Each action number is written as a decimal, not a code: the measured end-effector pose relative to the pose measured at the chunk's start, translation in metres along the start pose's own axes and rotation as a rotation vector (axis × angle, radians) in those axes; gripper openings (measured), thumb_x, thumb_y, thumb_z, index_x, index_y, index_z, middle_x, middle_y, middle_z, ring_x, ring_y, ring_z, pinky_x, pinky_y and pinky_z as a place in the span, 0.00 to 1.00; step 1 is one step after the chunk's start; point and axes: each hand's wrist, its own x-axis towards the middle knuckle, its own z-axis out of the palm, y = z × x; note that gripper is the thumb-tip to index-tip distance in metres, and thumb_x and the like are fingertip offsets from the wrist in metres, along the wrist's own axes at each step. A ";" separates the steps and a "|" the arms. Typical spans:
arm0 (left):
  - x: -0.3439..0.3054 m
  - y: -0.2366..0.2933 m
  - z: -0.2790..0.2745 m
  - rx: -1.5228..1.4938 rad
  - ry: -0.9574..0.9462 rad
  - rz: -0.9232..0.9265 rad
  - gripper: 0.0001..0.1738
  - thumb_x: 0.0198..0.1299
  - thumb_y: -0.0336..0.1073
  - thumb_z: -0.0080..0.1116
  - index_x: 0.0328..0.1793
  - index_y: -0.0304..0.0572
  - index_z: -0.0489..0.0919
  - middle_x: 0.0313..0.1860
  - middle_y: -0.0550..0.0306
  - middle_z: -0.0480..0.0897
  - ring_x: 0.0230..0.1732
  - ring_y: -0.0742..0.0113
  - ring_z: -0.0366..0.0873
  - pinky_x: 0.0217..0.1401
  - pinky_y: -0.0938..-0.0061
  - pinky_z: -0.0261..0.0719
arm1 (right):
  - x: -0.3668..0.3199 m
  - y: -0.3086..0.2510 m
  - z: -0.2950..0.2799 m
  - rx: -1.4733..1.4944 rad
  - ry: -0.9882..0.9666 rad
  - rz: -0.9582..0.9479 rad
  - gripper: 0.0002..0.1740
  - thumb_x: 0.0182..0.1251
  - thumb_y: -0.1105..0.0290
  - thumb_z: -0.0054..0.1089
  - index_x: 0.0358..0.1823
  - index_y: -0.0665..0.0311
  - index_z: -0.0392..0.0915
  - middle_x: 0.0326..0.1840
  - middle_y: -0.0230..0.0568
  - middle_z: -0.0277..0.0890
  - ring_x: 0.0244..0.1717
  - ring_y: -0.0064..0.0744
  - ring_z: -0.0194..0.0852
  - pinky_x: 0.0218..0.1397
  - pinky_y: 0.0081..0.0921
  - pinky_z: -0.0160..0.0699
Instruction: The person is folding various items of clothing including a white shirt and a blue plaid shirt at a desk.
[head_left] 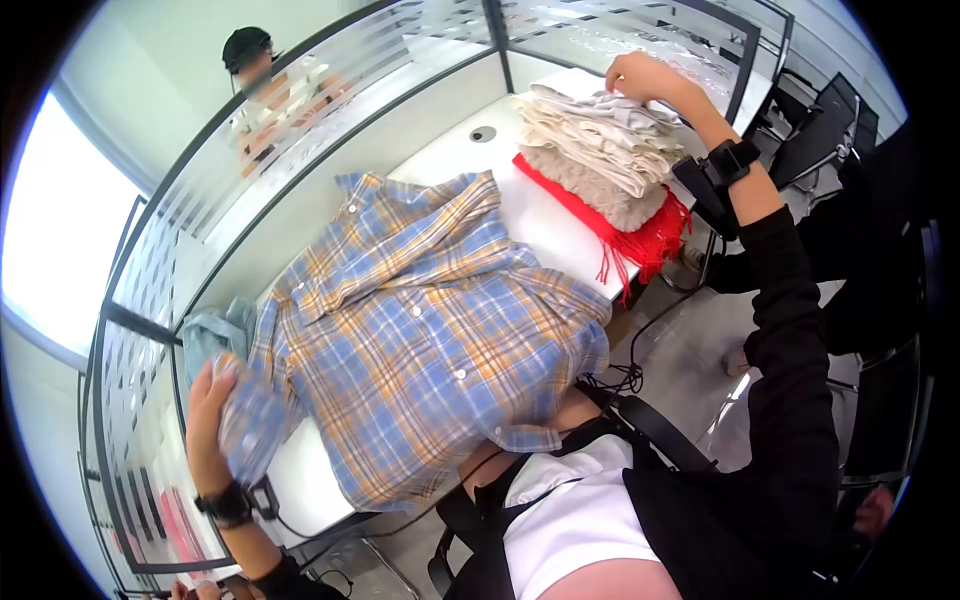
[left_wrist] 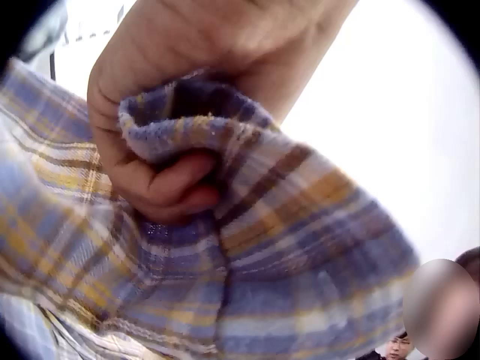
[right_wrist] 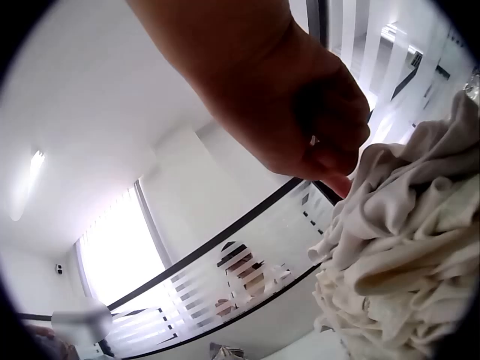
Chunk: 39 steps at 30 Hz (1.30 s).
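Observation:
A blue, yellow and white plaid shirt point(head_left: 420, 330) lies spread out with its buttons up, its lower part hanging over the table's near edge. At the left, my left hand point(head_left: 208, 420) grips the end of one sleeve point(head_left: 255, 425), raised off the table and blurred. The left wrist view shows fingers curled into the sleeve's cuff point(left_wrist: 315, 232). My right hand point(head_left: 650, 78) is far off at the back right, its loosely bent fingers at the top of a stack of cream and grey folded cloths point(head_left: 600, 135). In the right wrist view a fingertip meets the grey cloth point(right_wrist: 390, 180).
Under the stack lie a fluffy beige piece point(head_left: 590, 190) and a red fringed scarf point(head_left: 640, 240). Light-blue cloth point(head_left: 215, 330) sits by the left partition. Glass-topped partitions point(head_left: 290, 190) border the white table point(head_left: 545, 235). A cable point(head_left: 650, 325) hangs near the table's right edge.

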 end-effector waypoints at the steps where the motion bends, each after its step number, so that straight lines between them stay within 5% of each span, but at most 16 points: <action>1: 0.022 0.006 0.015 0.002 -0.059 0.002 0.15 0.60 0.34 0.52 0.51 0.36 0.72 0.37 0.59 0.78 0.37 0.73 0.77 0.40 0.80 0.74 | 0.004 0.018 0.012 0.089 -0.004 -0.086 0.14 0.54 0.74 0.45 0.34 0.63 0.83 0.37 0.47 0.81 0.40 0.44 0.78 0.47 0.33 0.75; 6: 0.116 0.011 0.086 -0.151 -0.367 0.013 0.13 0.59 0.33 0.54 0.48 0.35 0.74 0.39 0.57 0.80 0.37 0.74 0.77 0.42 0.80 0.75 | -0.014 0.013 0.009 0.101 0.126 -0.102 0.13 0.55 0.72 0.46 0.36 0.63 0.80 0.31 0.46 0.79 0.34 0.43 0.77 0.42 0.35 0.74; 9: 0.161 0.001 0.112 0.434 -0.516 0.805 0.09 0.60 0.32 0.54 0.44 0.35 0.75 0.40 0.57 0.80 0.42 0.71 0.76 0.48 0.80 0.74 | -0.030 -0.007 -0.014 0.115 0.177 -0.069 0.13 0.56 0.67 0.47 0.36 0.55 0.82 0.36 0.44 0.80 0.38 0.42 0.78 0.43 0.35 0.76; 11: 0.211 -0.014 0.123 0.662 -0.574 0.847 0.09 0.62 0.31 0.52 0.46 0.35 0.75 0.44 0.57 0.79 0.44 0.69 0.76 0.51 0.78 0.73 | -0.040 -0.024 -0.027 0.183 0.157 -0.090 0.13 0.56 0.69 0.47 0.38 0.61 0.80 0.30 0.45 0.77 0.32 0.39 0.75 0.39 0.32 0.74; 13: 0.237 -0.014 0.163 0.055 -0.577 0.023 0.16 0.63 0.32 0.52 0.55 0.32 0.72 0.51 0.52 0.77 0.48 0.66 0.76 0.55 0.75 0.73 | -0.045 -0.036 -0.030 0.222 0.173 -0.137 0.13 0.56 0.71 0.46 0.39 0.64 0.79 0.25 0.45 0.76 0.28 0.36 0.73 0.35 0.30 0.72; 14: 0.255 -0.025 0.179 -0.343 -0.617 -0.219 0.26 0.62 0.42 0.55 0.57 0.28 0.68 0.51 0.50 0.77 0.49 0.62 0.76 0.56 0.72 0.74 | -0.047 -0.041 -0.028 0.226 0.199 -0.173 0.13 0.56 0.71 0.46 0.39 0.64 0.79 0.24 0.44 0.75 0.27 0.35 0.72 0.34 0.29 0.72; 18: 0.256 -0.034 0.192 0.277 -0.476 -0.094 0.39 0.57 0.61 0.54 0.55 0.27 0.69 0.48 0.47 0.77 0.46 0.59 0.76 0.51 0.67 0.77 | -0.035 -0.033 -0.007 0.167 0.236 -0.336 0.13 0.56 0.72 0.46 0.37 0.64 0.80 0.18 0.40 0.73 0.20 0.31 0.69 0.29 0.27 0.70; 22: 0.285 -0.072 0.117 0.593 -0.337 -0.003 0.38 0.53 0.59 0.59 0.54 0.28 0.71 0.52 0.40 0.76 0.51 0.56 0.76 0.49 0.68 0.76 | -0.031 -0.067 -0.031 0.486 -0.274 -0.152 0.12 0.58 0.71 0.47 0.36 0.63 0.81 0.16 0.38 0.76 0.14 0.23 0.71 0.22 0.22 0.71; 26: 0.289 -0.123 0.024 0.972 0.078 0.158 0.40 0.44 0.58 0.66 0.51 0.27 0.72 0.49 0.35 0.77 0.52 0.50 0.75 0.52 0.64 0.74 | 0.005 -0.124 -0.002 0.692 -0.385 -0.181 0.12 0.59 0.70 0.49 0.38 0.69 0.78 0.23 0.41 0.80 0.21 0.25 0.79 0.25 0.19 0.76; 29: 0.255 -0.132 -0.020 1.122 0.144 0.107 0.45 0.40 0.59 0.68 0.52 0.24 0.71 0.49 0.31 0.75 0.53 0.43 0.74 0.54 0.61 0.72 | 0.051 -0.174 0.054 0.658 -0.491 -0.208 0.15 0.57 0.66 0.57 0.40 0.71 0.77 0.31 0.45 0.81 0.30 0.31 0.82 0.33 0.25 0.80; 31: 0.235 -0.143 -0.039 1.042 0.116 -0.070 0.53 0.38 0.63 0.68 0.57 0.20 0.67 0.52 0.27 0.73 0.55 0.43 0.72 0.57 0.61 0.70 | 0.074 -0.204 0.083 0.303 -0.432 -0.273 0.27 0.49 0.58 0.66 0.46 0.70 0.76 0.38 0.47 0.80 0.40 0.40 0.80 0.42 0.32 0.79; 34: 0.220 -0.145 -0.053 0.823 -0.003 -0.259 0.58 0.38 0.65 0.67 0.60 0.17 0.63 0.54 0.28 0.72 0.56 0.46 0.72 0.57 0.63 0.70 | 0.116 -0.226 0.155 0.175 -0.527 -0.374 0.46 0.35 0.50 0.75 0.56 0.69 0.69 0.52 0.53 0.74 0.51 0.49 0.74 0.50 0.37 0.74; 37: 0.222 -0.148 -0.061 0.751 0.061 -0.204 0.57 0.38 0.66 0.68 0.59 0.18 0.65 0.52 0.31 0.74 0.54 0.49 0.74 0.56 0.65 0.71 | 0.124 -0.237 0.175 0.148 -0.756 -0.365 0.49 0.33 0.47 0.76 0.54 0.75 0.70 0.53 0.55 0.73 0.51 0.48 0.74 0.51 0.36 0.73; 39: 0.229 -0.146 -0.055 0.785 -0.050 -0.263 0.48 0.38 0.65 0.68 0.46 0.21 0.71 0.39 0.39 0.76 0.41 0.57 0.75 0.43 0.70 0.72 | 0.117 -0.233 0.179 0.208 -0.656 -0.345 0.41 0.32 0.48 0.77 0.43 0.74 0.76 0.45 0.53 0.77 0.45 0.48 0.76 0.44 0.36 0.75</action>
